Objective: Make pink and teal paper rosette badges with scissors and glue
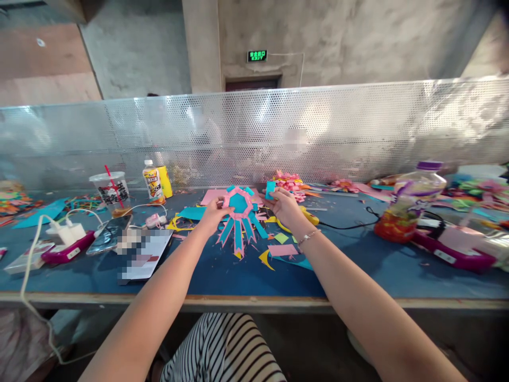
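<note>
"So, what is each hand doing just now?"

"Well, the left hand [216, 215] grips a paper rosette [238, 203] at its left rim, thumb below and fingers above. The right hand [287, 206] pinches a small blue paper piece [270, 189] between thumb and fingertips."

"Are the two touching?"

"No, the piece sits just beside the rosette's right edge, with a gap between. The rosette is in the middle, above the desk [238, 280], its pink rim round a blue centre and its blue and pink tails [237, 233] fanned towards the person."

"How would you handle that well?"

"I'd hold the rosette by the rim only, lightly, because folded paper probably dents if squeezed. The small piece is best pinched near one edge, so the rest of it stays visible for lining up. I'd square it by eye against the folds before letting paper meet paper."

"Anything to watch nearby?"

"Mind the yellow tool [310, 216] by the right wrist. It seems corded, perhaps a glue gun, though the hand partly hides it; if so, the tip could be hot. I'd also lift the tails clear of the loose scraps, such as that green square [281, 238] and the pink strip [282, 249]."
</note>
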`<action>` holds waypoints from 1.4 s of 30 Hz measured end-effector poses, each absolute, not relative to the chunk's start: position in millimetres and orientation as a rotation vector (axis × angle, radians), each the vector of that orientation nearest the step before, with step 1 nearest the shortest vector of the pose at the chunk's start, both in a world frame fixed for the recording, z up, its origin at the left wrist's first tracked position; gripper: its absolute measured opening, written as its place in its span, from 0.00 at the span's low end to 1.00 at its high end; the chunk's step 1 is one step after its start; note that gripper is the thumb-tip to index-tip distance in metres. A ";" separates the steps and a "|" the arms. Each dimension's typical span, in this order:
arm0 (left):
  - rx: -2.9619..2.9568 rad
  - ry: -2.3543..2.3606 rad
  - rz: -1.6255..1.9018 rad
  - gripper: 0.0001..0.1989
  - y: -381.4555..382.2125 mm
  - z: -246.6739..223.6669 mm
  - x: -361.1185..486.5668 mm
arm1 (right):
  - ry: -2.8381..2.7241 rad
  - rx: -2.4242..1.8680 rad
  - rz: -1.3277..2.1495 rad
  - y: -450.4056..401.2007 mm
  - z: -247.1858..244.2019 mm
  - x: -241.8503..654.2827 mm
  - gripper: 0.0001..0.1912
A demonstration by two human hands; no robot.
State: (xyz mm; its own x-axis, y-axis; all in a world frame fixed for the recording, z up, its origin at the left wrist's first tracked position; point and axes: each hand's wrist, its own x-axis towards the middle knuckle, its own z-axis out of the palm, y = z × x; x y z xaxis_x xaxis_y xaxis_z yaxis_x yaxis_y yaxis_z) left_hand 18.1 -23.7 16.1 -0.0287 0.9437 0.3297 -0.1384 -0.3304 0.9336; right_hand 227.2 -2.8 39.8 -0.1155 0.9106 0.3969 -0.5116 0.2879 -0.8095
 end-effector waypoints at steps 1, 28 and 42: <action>1.312 0.901 1.508 0.23 -25.1 17.7 17.3 | -1.132 -0.513 1.254 -0.9 39.7 228.8 0.13; 1.454 1.035 1.467 0.27 -14.2 5.5 13.0 | -1.616 -0.740 1.212 -3.4 25.2 215.3 0.14; 1.571 1.038 1.530 0.25 -12.0 5.3 14.9 | -1.387 -0.712 1.376 -14.5 35.5 209.3 0.06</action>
